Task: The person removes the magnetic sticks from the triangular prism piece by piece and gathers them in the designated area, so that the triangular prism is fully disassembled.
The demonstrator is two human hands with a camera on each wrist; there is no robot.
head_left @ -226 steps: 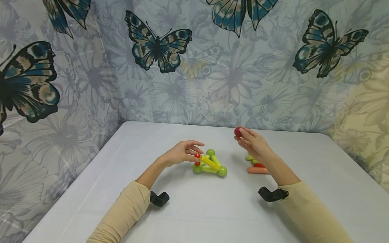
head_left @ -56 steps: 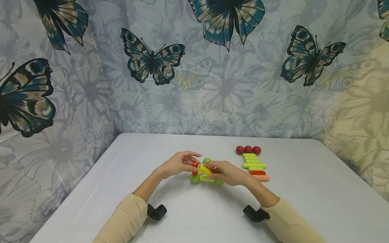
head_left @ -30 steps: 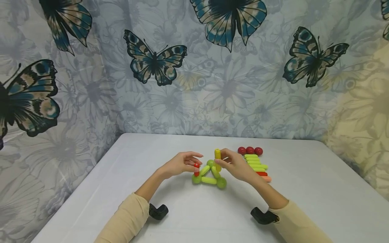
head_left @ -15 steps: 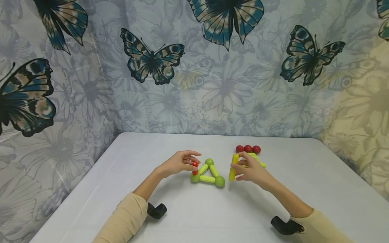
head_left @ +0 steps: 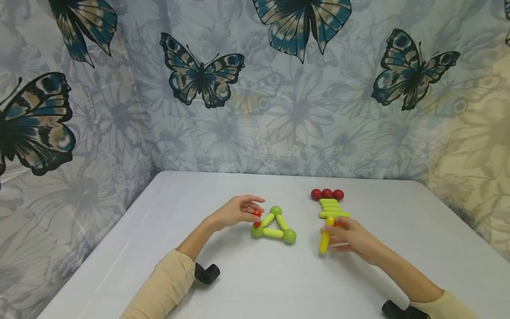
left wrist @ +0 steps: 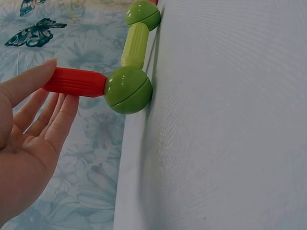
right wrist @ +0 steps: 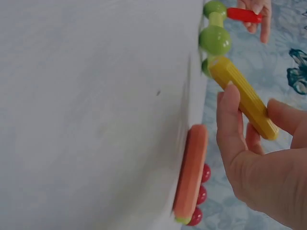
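Upright on the near-left green ball (left wrist: 128,90) stands a red rod (left wrist: 76,82), pinched near its top by my left hand (head_left: 235,213). That ball is a corner of a flat triangle of three green balls and light-green rods (head_left: 273,232) on the table. Farther right, my right hand (head_left: 360,239) holds a longer yellow rod (head_left: 326,237), tilted, between thumb and fingers. The right wrist view shows the yellow rod (right wrist: 244,98) off the table, near a peach rod (right wrist: 192,172) lying there. In the head view this hand covers most of the peach rod.
Three dark red balls (head_left: 327,193) sit in a row at the back right of the white table (head_left: 239,274). In front of them lie several light-green rods (head_left: 334,215), with a red rod (head_left: 339,224) partly hidden by the right hand. Butterfly-patterned cloth (head_left: 299,110) stands behind the table.
The yellow rod has come away from the triangle and moved right and toward me in my right hand. My left hand stays at the red rod. Earlier, the right hand held a red ball.
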